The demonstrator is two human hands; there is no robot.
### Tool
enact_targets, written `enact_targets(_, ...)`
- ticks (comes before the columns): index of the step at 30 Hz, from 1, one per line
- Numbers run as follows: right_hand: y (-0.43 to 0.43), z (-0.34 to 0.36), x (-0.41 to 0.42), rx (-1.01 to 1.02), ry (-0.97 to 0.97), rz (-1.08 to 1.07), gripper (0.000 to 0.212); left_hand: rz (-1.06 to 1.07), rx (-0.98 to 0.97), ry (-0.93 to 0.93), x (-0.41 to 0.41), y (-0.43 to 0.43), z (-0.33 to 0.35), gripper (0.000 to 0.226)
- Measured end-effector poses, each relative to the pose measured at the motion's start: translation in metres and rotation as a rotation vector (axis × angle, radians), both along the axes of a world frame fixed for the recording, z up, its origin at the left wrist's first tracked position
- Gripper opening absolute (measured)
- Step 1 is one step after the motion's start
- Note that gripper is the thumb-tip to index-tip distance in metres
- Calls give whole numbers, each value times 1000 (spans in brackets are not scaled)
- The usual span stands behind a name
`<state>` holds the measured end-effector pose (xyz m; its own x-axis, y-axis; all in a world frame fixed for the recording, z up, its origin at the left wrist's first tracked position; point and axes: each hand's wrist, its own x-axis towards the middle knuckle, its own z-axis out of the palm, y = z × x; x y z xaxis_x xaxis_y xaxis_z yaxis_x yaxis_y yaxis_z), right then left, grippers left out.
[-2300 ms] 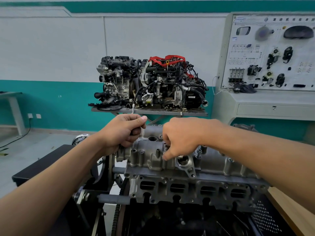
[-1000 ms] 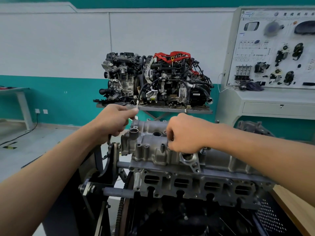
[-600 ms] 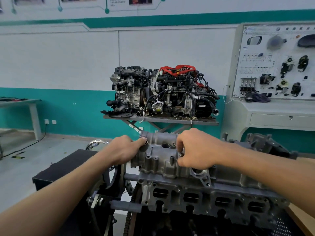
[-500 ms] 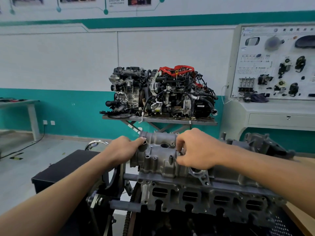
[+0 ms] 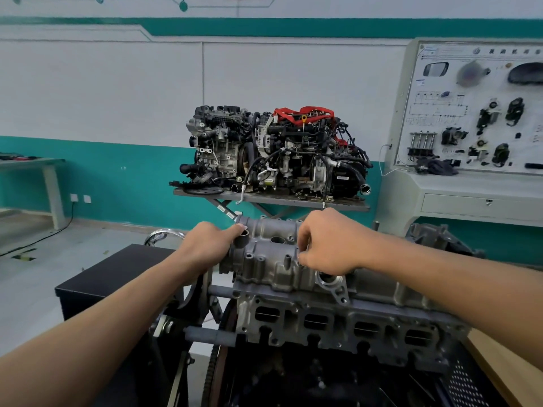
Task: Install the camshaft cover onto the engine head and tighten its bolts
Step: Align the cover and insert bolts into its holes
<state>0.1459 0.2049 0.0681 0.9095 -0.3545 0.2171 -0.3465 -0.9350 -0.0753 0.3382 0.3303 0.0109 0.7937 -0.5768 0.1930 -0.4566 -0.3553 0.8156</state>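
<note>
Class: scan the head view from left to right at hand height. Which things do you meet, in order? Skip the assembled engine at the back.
side table → wall sockets → left hand → camshaft cover → right hand → training panel

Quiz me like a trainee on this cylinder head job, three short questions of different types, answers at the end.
1. True or false: the camshaft cover sits on the engine head.
2. The left hand holds the cover at: A its end by the round port; B its middle; C nowhere.
3. Fill in: the background engine has ____ parts on top.
Key: 1 true; 2 A; 3 red.
</note>
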Motion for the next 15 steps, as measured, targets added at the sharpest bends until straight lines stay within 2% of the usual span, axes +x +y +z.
enact_targets(6, -3, -3, 5, 10, 12, -37, 20, -15, -16, 17, 4, -3, -1, 59)
enact_targets(15, -3, 9, 20, -64, 214, -88, 32, -51, 89, -11, 7, -2, 7, 60)
